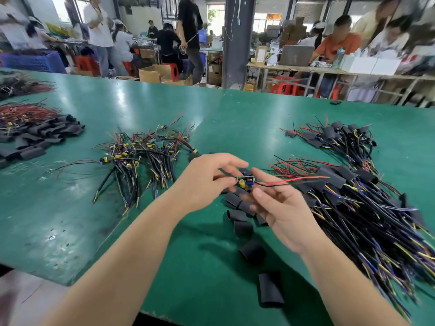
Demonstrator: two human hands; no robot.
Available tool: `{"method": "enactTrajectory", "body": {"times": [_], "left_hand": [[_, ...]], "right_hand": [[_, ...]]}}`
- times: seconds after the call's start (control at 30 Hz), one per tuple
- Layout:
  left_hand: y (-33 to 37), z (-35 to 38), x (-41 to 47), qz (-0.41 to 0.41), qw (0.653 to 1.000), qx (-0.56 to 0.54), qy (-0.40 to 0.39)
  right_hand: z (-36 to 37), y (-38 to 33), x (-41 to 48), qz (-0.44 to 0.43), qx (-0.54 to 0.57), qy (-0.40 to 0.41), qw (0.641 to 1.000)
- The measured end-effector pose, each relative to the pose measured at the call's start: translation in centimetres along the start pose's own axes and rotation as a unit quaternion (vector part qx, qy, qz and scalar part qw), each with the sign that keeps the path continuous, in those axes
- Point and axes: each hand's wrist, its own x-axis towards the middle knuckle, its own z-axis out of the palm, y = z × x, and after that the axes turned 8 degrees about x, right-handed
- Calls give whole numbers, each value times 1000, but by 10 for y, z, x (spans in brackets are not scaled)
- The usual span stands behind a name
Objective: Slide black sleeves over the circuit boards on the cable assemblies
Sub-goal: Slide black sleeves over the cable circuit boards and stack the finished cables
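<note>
Circuit board point(244, 181) bare at frame centre, sleeving not yet begun.
Left hand point(207, 180) pinches it; right hand point(284, 212) brackets its wire end, grip unclear. Next move likely needs a black sleeve point(243, 228) from just below.

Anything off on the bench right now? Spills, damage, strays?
Nothing looks damaged. Loose black sleeves lie scattered under the held circuit board, not piled; one stray sleeve sits close to the table's near edge and might get knocked off.

Glossy mat, matt sleeves
The smooth green table mat point(211, 109) shines, with scuffed patches; on it lie matt black flattened sleeves point(270, 289) and, at its right side, shiny plastic-insulated cables point(353, 208).
</note>
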Motion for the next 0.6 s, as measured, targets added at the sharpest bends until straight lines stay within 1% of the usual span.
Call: {"method": "enactTrajectory", "body": {"times": [0.03, 0.1, 0.13, 0.23, 0.3, 0.37, 0.5, 0.53, 0.6], "left_hand": [[1, 4, 0, 3, 1000, -10, 5], [0, 11, 0, -5, 999, -34, 29], [-1, 14, 1, -24, 998, -52, 40], [-9, 22, 4, -117, 987, -90, 61], [-13, 27, 4, -139, 982, -113, 56], [-16, 35, 3, -143, 976, -140, 82], [-19, 53, 0, -122, 963, -136, 199], [-19, 56, -3, -106, 963, -129, 212], [-21, 61, -9, -61, 973, -63, 215]], "right_hand": [[1, -1, 1, -18, 4, 14, 1000], [-2, -3, 2, -40, -31, 40, 998], [-3, -4, 2, -43, -41, 46, 997], [-4, -5, 2, -38, -25, 61, 997], [-3, -4, 2, -37, -33, 72, 996], [-2, -2, 3, -22, -29, 88, 995], [1, -3, 3, 25, 10, 113, 993], [1, -3, 3, 34, 21, 123, 992], [1, -4, 4, 56, 48, 146, 987]]}}
